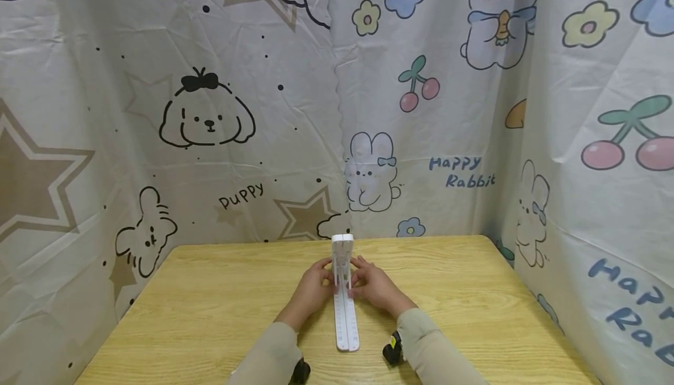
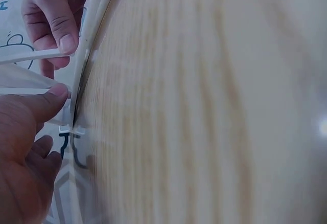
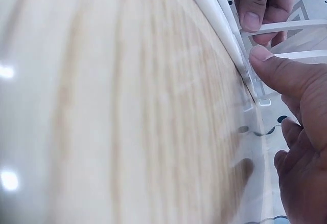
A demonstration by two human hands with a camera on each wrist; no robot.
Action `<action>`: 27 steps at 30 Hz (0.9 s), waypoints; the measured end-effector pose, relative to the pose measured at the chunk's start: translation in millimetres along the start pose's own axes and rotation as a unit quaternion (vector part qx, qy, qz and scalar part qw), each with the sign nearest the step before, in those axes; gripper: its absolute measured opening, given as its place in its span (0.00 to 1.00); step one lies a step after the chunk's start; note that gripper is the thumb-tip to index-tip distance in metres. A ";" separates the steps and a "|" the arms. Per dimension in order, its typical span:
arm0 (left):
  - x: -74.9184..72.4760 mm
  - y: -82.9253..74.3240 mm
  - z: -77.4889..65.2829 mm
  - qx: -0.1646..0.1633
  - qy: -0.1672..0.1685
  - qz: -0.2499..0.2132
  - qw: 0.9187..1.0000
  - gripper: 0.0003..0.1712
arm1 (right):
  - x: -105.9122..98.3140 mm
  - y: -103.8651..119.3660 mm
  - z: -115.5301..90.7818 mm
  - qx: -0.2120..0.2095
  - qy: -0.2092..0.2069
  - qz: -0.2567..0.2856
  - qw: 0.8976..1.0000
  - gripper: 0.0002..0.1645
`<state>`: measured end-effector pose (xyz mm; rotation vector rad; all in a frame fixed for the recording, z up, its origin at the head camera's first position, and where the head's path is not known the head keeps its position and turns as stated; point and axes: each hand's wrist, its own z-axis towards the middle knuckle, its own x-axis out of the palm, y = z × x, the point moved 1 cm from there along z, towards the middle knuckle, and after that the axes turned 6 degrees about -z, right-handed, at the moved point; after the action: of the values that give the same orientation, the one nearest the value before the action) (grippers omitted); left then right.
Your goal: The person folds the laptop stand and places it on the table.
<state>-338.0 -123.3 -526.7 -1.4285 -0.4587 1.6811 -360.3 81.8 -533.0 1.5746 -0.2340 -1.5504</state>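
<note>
A white folding stand stands on the table, its long flat split base running toward me and its upper part raised at the far end. My left hand is at its left side, thumb and fingers pinching the thin side arm. On the opposite side my right hand pinches the other side arm in the same way. The left wrist view has a white strip under a thumb tip. In the right wrist view, thin white arms run between the two hands, the thumbs on their ends.
The light wood-grain table extends on both sides of the stand. Behind it and along both sides hangs a pale curtain printed with cartoon animals, stars and flowers. Small black devices sit at the cuffs of the beige sleeves.
</note>
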 end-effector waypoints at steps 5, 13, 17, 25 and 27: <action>0.4 0.3 3.1 0.004 -0.012 -0.002 1.000 0.02 | -0.1 -1.8 4.0 0.007 -0.007 0.006 1.000 0.10; 2.7 4.2 9.4 -0.016 -0.040 -0.009 0.999 0.01 | 0.4 -6.1 13.2 0.019 -0.028 -0.013 0.999 0.07; 4.9 5.4 12.6 -0.017 -0.068 -0.022 0.997 0.02 | 1.3 -7.4 17.3 0.026 -0.044 -0.009 0.999 0.07; 9.9 8.1 19.6 -0.040 -0.113 -0.064 0.991 0.03 | 3.1 -6.8 22.2 0.025 -0.074 -0.005 0.997 0.04; 10.6 8.8 20.8 -0.055 -0.116 -0.075 0.989 0.03 | 3.4 -6.4 23.2 0.019 -0.081 -0.009 0.997 0.03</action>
<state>-360.4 -114.7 -534.0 -1.2463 -0.7796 1.7269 -382.8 72.8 -535.7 1.4844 -0.3404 -1.6991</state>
